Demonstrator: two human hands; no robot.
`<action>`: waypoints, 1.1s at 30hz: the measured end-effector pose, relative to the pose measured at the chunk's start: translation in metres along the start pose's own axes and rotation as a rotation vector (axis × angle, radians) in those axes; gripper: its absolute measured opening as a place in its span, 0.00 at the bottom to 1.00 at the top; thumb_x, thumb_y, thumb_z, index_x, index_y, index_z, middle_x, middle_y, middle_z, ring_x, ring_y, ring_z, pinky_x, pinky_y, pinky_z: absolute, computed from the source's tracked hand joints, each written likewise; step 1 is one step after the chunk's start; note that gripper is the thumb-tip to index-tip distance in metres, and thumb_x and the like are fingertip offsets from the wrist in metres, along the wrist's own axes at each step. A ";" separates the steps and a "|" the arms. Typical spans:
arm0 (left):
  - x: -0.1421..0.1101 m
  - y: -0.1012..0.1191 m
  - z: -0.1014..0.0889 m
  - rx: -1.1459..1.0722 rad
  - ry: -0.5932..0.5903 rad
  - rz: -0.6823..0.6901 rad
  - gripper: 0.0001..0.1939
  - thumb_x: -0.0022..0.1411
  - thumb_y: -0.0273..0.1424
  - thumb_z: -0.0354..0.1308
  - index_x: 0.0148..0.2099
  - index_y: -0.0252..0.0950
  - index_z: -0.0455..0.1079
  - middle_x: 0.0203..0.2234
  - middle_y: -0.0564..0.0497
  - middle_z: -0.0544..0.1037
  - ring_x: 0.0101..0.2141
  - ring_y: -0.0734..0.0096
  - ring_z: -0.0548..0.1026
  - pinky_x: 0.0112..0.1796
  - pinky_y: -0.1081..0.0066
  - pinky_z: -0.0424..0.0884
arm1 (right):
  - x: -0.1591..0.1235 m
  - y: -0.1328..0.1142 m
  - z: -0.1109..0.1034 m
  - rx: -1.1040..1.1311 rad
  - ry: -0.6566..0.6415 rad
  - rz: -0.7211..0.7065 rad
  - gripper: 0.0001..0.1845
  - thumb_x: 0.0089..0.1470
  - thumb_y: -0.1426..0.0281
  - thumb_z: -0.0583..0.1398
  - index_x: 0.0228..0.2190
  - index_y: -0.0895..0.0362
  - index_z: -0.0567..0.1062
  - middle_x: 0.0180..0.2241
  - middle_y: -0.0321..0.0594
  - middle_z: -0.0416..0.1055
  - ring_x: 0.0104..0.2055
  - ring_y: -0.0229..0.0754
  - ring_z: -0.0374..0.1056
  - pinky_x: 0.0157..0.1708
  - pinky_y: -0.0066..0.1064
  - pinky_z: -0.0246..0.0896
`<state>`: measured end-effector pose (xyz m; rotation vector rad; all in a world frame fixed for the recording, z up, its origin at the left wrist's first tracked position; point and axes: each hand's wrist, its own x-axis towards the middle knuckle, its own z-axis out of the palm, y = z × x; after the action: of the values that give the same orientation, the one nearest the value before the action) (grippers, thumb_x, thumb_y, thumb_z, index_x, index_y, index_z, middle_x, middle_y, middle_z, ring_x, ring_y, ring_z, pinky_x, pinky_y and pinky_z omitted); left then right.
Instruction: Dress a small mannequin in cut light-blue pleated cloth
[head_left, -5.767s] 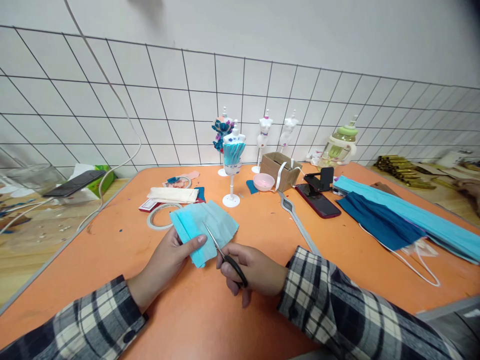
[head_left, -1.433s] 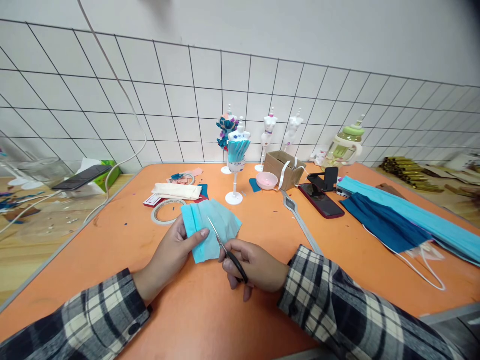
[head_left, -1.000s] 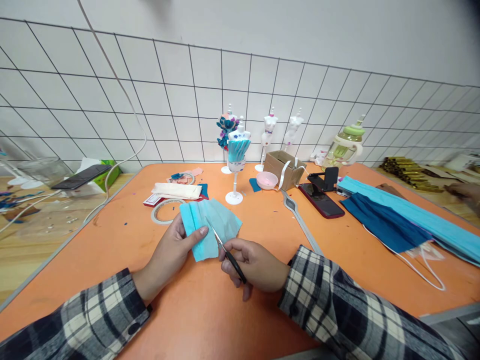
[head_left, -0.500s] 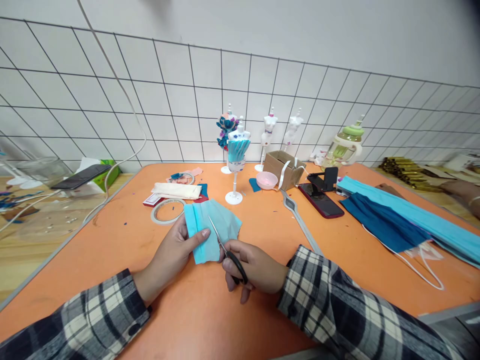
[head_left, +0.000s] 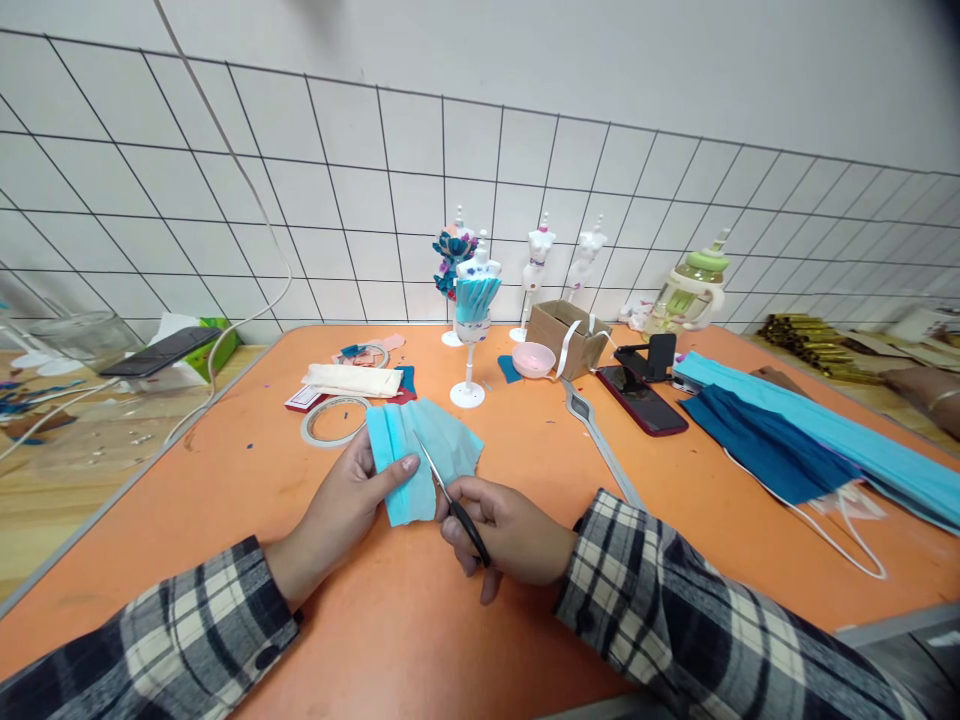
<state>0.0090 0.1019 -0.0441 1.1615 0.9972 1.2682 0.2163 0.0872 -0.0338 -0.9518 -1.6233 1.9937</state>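
Note:
My left hand (head_left: 352, 495) pinches a light blue piece of pleated fabric (head_left: 394, 450) by its left side, thumb on top. The fabric is held just over the orange table (head_left: 315, 620). My right hand (head_left: 506, 530) is wrapped round the black handles of a pair of scissors (head_left: 469, 530). Their metal blades slant up and left across the fabric's face; the lower blade is hidden. Behind the fabric stands a small white mannequin (head_left: 480, 268) wrapped in pleated light blue material.
A tape roll (head_left: 307, 425) lies left, near a cream cloth bundle (head_left: 352, 380). Behind are a pink bowl (head_left: 534, 360) and a cardboard box (head_left: 566, 345). Rightward lie a phone (head_left: 643, 402), a dark blue mask (head_left: 765, 440) and a long light blue strip (head_left: 892, 465). More mannequins (head_left: 537, 255) stand behind.
The scissors' handles have drawn together and the blades have closed further over the fabric. Both hands stay almost in the same place.

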 end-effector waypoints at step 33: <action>0.001 -0.005 -0.001 -0.058 -0.043 -0.030 0.22 0.57 0.35 0.70 0.52 0.39 0.70 0.40 0.47 0.83 0.35 0.58 0.82 0.36 0.63 0.79 | 0.000 0.006 0.000 -0.108 0.054 -0.019 0.14 0.55 0.61 0.63 0.40 0.53 0.67 0.25 0.30 0.65 0.26 0.35 0.65 0.16 0.21 0.67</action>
<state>0.0092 0.1029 -0.0492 1.1213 0.9366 1.2358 0.2167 0.0858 -0.0396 -1.0159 -1.7187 1.8674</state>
